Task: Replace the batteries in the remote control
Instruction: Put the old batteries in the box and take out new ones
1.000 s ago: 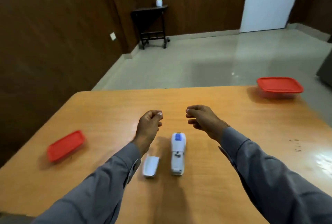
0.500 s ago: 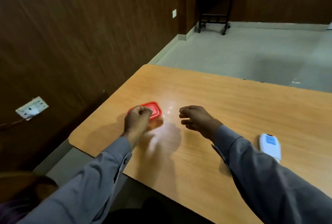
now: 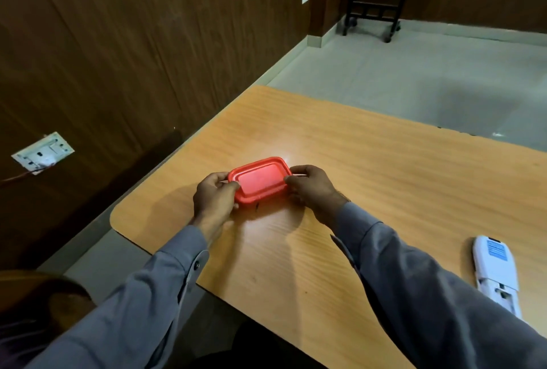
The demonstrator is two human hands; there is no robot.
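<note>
Head view: both hands gripping red box

Lying at the lower right of the frame is the white remote control (image 3: 495, 272), battery bay open. Farther up the bench (image 3: 384, 176), left hand (image 3: 213, 198) and right hand (image 3: 310, 188) are curling fingers around the red-lidded box (image 3: 260, 181) at centre.

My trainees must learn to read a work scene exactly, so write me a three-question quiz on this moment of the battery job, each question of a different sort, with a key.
1. True or false: the left hand and the right hand grip opposite ends of the red-lidded container.
2. Where does the white remote control lie? A) in the right hand B) on the wooden table, apart from both hands C) on the floor
3. Fill in: the remote's battery compartment is ____.

Key: 1 true; 2 B; 3 uncovered.
</note>
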